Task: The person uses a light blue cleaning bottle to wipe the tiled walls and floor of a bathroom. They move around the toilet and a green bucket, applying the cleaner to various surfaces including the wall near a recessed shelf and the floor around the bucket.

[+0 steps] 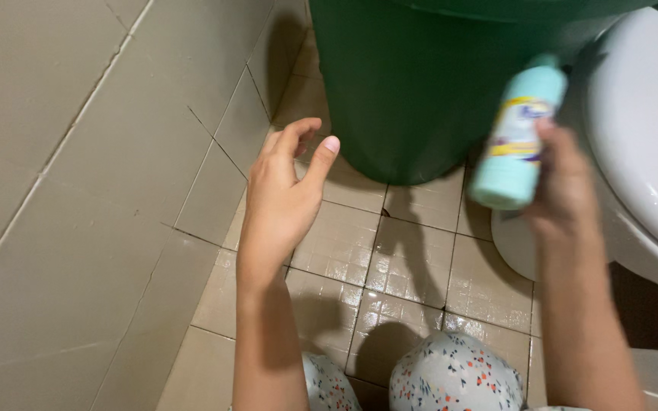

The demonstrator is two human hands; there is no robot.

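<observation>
A home bathroom is shown. A white toilet bowl [649, 129] is seen beside a green bin [413, 84]. Small beige floor tiles [413, 259] and a tiled wall [78, 190] are seen.

Right hand [565, 186] holds turquoise bottle [515, 141]; left hand [283, 198] empty.

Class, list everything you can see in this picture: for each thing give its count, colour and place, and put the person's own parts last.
Bottle: one, pale turquoise with a printed label, held up at right.
Bin: one, dark green, on the floor at top centre.
Toilet: one, white, right edge.
Floor tiles: many, beige, small squares.
Wall tiles: several, large, grey-beige, left.
Knees: two, in white patterned fabric, bottom.
Left hand: one, open, empty, above the floor.
Right hand: one, gripping the bottle.
</observation>
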